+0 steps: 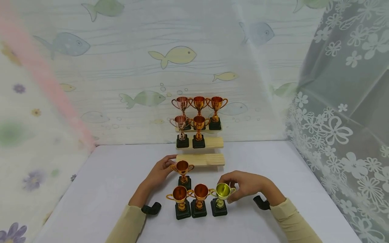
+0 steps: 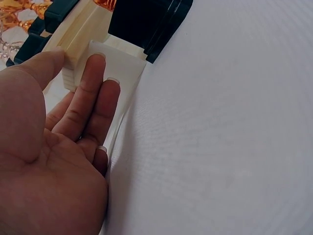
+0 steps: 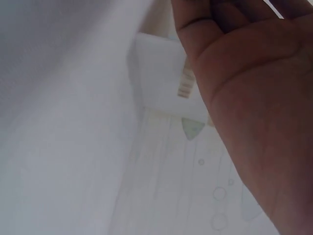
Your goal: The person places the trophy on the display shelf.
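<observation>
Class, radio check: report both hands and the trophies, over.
Left hand open, touching the wooden step. Right hand pinching the green-gold trophy. Three copper trophies alongside, nothing blocking.

Five trophies (image 1: 198, 116) stand on steps (image 1: 200, 159) behind four trophies (image 1: 199, 197).

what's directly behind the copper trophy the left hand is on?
Behind the small copper trophy cup on a black base, held by the left hand, lies the lowest pale wooden step. Its left end is hidden by fingers and cup.
</observation>
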Tool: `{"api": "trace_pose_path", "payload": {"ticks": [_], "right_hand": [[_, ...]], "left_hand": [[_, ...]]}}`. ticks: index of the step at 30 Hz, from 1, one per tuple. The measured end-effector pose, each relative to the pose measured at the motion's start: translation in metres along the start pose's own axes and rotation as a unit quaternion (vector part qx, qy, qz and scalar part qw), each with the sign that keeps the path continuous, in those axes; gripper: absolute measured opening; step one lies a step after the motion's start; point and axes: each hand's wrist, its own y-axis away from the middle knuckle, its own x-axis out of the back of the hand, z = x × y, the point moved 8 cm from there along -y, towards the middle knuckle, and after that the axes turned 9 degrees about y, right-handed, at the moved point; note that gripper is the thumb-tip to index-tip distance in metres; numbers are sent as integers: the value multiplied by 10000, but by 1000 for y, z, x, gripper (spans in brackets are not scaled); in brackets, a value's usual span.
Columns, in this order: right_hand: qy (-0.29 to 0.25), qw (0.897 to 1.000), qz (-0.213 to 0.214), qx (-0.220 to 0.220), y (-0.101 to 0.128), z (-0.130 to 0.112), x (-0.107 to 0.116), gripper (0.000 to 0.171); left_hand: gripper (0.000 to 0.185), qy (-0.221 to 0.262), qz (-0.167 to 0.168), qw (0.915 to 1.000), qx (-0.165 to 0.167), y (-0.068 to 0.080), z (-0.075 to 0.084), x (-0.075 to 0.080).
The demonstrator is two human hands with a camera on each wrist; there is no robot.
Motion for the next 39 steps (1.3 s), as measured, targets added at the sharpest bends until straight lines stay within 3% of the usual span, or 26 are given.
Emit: {"api": "trace_pose_path", "payload": {"ticks": [14,23,30,39], "right_hand": [[-316,9985,149,419,-13,-3,-16,26],[-539,9953,194,785,-17,-11,-16,25],[-630,9947,133,798,-17,-12,-19,27],[-632,9935,241,914,-17,-13,-19,29]], "left_hand": [[48,96,-9,9999,59,-1,2,-1],[50,130,-22,9999,-43,0,3,1],[50,263,-68,9996,-73,0,3,0],[49,90,-34,9999,-70,1,3,0]]}}
